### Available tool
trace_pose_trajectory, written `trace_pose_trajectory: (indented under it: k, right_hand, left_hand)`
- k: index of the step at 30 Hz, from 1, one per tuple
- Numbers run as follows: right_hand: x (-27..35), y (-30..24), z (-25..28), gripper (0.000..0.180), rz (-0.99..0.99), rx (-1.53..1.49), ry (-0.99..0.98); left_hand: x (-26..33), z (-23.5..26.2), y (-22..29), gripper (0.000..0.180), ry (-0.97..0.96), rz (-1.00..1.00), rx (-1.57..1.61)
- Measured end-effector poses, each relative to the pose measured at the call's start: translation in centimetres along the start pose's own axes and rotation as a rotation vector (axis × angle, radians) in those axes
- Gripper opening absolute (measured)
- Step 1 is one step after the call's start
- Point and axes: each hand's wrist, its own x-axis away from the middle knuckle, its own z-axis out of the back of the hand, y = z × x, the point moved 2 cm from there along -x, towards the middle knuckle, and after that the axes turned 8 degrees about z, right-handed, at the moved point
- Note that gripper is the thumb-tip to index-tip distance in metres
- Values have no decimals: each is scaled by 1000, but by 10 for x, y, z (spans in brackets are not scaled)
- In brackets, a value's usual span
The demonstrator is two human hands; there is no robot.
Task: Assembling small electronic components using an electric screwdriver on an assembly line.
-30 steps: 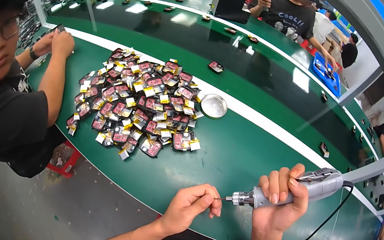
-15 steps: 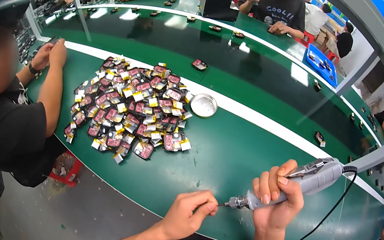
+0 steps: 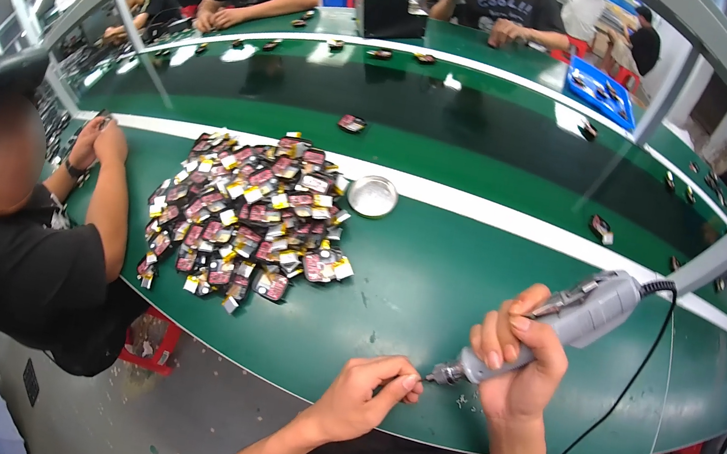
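Green worktop: curved through a busy workshop, with a dark conveyor belt on the far side of the pile.
Pile of small cases: lay heaped on the worktop, black shells with pinkish-red insides and white and yellow tabs.
Round tin: shallow and silvery, sat just beside the pile, at its far right.
Electric driver: grey, well apart from the pile to its near right, tilted with its nose down and leftward.
Right hand: right of the pile, fingers clamped around the driver's body.
Left hand: near right of the pile, thumb and forefinger together at the driver's nose; anything between them was too small to tell.
Good handling: a light, steady pinch in line with the driver seemed best, fingertips off the metal collar.
Edges: the worktop's near rim, right of the pile, ran close under the left wrist.
Room to move: green surface stretched from pile to driver; a black cord hung farther right, and a co-worker was left of the pile.
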Motion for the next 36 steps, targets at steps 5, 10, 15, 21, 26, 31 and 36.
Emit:
trace_pose_trajectory:
  k: [5, 10, 15, 21, 26, 31, 36]
  right_hand:
    - [-7, 1, 5, 9, -21, -33, -8]
    - [-13, -13, 9, 10, -21, -85, 9]
    - [-21, -14, 43, 12, -36, -54, 132]
    - [-26, -15, 68, 13, -87, -104, 259]
    - [-30, -23, 84, 14, -88, -145, 285]
    - [-33, -16, 90, 9, -124, -171, 309]
    - [-28, -24, 61, 15, -153, -132, 291]
  left_hand:
    - [-4, 3, 1, 22, 40, -58, 21]
    - [-12, 33, 28, 28, 266, -235, -265]
    - [-83, 112, 59, 13, 605, -453, -744]
    - [-192, 215, 63, 27, 773, -158, -1282]
    - [-264, 227, 30, 51, 721, 155, -1338]
    - [-292, 233, 13, 32, 777, 239, -1346]
    - [-287, 248, 19, 24, 811, 217, -1314]
